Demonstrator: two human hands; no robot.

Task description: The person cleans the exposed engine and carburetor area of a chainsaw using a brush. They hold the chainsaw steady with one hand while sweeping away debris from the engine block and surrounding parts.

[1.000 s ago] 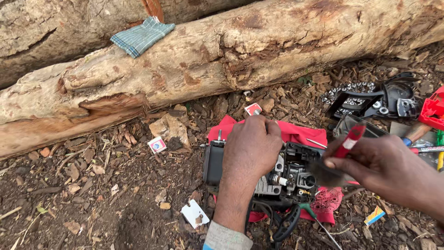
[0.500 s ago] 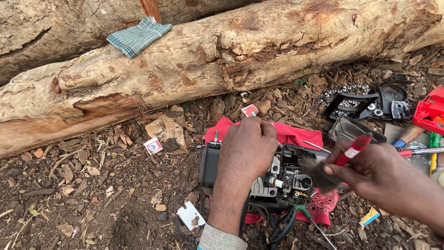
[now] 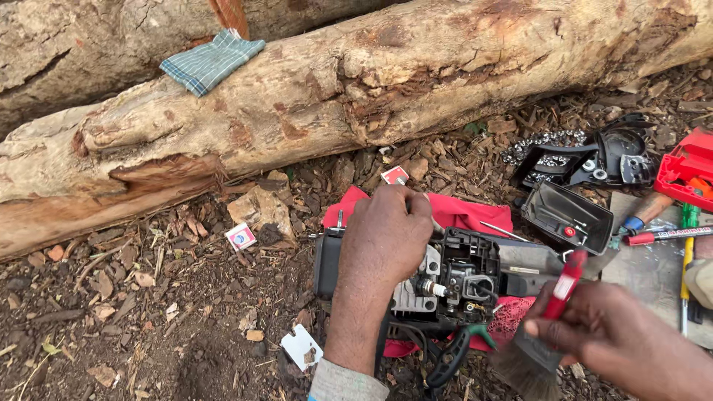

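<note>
View from above, looking down at my own hands. My left hand (image 3: 386,234) lies palm-down over the chainsaw engine block (image 3: 453,286), fingers curled and pressing on its top, apparently to steady it; the block, a mass of grey finned metal and black plastic, rests on a red cloth (image 3: 475,212) that keeps it off the loose bark chips. My right hand (image 3: 609,334), at 4 o'clock from the block, has its fingers closed around the red handle of a paintbrush (image 3: 546,334), the worn, dusty bristles pointing down at the lower edge. At 2 o'clock lie a black plastic cover (image 3: 568,215) and a coiled saw chain (image 3: 546,141). A rough, peeling log (image 3: 371,96) crosses at 12 o'clock, a checked cloth (image 3: 210,61) draped upon it.
</note>
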